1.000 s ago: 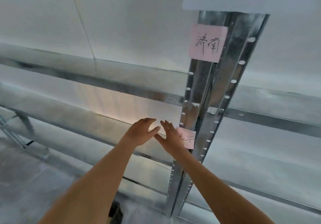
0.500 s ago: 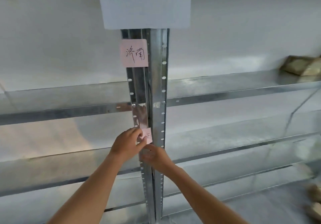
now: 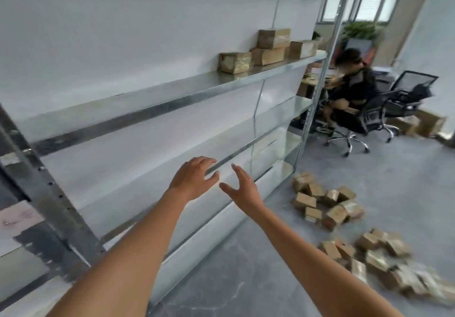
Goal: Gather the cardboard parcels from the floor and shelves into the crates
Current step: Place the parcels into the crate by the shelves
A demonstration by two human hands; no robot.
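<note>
In the head view, both arms reached forward from the lower edge toward the metal shelving (image 3: pixel 172 90). The left hand (image 3: pixel 190 180) was raised at about 12 o'clock from the middle of the frame's lower half, palm down, with its fingers (image 3: pixel 206 160) spread and slightly bent, holding nothing. The right hand (image 3: pixel 242 188) was just beside it, at 3 o'clock of the left hand, with its fingers straight and apart and the thumb pointing toward the left hand. The two hands were near each other but did not touch, and neither touched the shelf.

The cardboard parcels were in three places. On the upper shelf, at about 1 o'clock from the hands, stood a small group of parcels (image 3: pixel 268 49); one lay on top of another, and the others stood beside them. On the grey floor (image 3: pixel 246 267), at 3 o'clock from the right hand, lay a loose pile of parcels (image 3: pixel 325 201) near the foot of the shelving. A second, blurred heap of parcels (image 3: pixel 384 260) lay at about 4 o'clock, closer to the frame's right lower corner.

At 2 o'clock, behind the shelf post, a person in dark clothes (image 3: pixel 352 88) sat on an office chair (image 3: pixel 369 117), with another black chair (image 3: pixel 411 90) beside. A green plant (image 3: pixel 362 30) stood by the window.
</note>
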